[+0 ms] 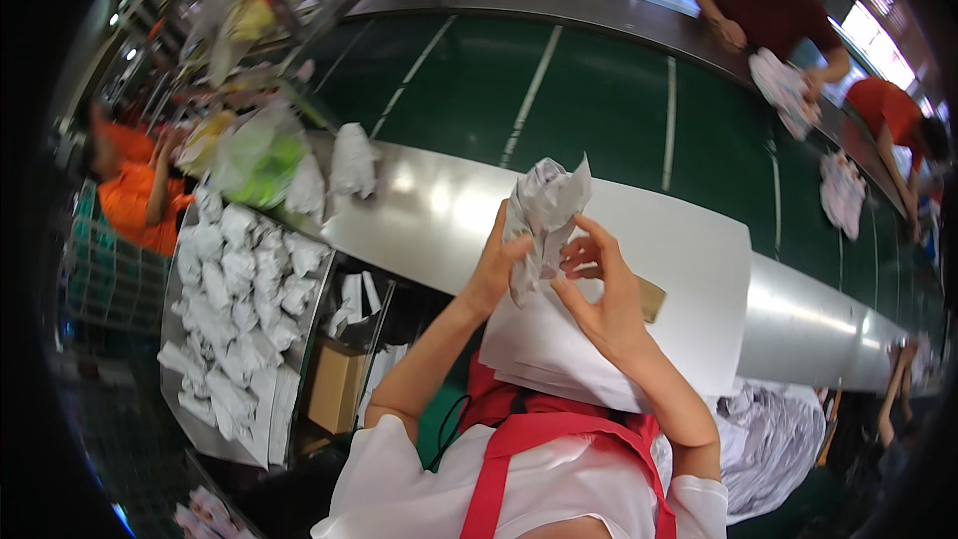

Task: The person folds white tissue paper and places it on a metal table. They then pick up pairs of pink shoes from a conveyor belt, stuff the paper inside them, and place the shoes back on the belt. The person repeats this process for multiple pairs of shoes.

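Note:
A crumpled white paper-wrapped bundle (545,205) stands upright between my hands, above the sheets on the metal bench. What is inside the paper is hidden. My left hand (492,268) grips its left side, fingers wrapped behind and thumb in front. On the other side, my right hand (605,301) has its fingers curled, with the fingertips against the right edge of the paper and the thumb low near its bottom. Beneath both hands lies a stack of large white paper sheets (689,269).
A tray of several white wrapped bundles (235,309) is at left, near another wrapped bundle (352,162) on the metal bench (429,190). A brown cardboard piece (651,299) lies by my right wrist. Beyond runs a green conveyor belt (609,110); co-workers stand around it.

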Tool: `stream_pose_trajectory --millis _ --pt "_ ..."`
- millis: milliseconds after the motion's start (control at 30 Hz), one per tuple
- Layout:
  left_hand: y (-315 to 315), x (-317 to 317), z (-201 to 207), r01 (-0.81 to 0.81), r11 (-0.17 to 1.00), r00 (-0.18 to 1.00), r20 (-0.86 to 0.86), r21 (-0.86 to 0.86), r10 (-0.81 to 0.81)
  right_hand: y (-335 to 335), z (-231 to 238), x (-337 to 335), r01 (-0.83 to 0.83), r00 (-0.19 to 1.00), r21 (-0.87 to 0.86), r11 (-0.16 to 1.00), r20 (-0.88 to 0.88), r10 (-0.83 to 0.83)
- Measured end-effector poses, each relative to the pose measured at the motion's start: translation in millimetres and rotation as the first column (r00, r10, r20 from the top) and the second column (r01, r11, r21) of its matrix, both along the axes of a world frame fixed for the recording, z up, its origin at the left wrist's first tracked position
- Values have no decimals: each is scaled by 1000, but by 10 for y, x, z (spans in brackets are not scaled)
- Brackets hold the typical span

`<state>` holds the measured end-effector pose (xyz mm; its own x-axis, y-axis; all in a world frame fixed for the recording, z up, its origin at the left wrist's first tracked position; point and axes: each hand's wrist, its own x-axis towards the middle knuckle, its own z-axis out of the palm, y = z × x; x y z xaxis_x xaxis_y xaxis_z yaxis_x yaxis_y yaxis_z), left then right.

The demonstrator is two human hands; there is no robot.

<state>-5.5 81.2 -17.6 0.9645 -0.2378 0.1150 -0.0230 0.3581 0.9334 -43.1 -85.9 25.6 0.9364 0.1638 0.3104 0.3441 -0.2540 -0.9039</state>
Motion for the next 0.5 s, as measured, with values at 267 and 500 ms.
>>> stream_pose_trajectory --millis 267,500 --pt "-539 -102 17 250 968 961 -121 -8 -249 -492 83 -19 394 918 -46 918 -39 -396" --pt "-752 -57 -11 235 964 966 -142 123 -217 -705 73 -60 413 910 255 874 -76 -408"
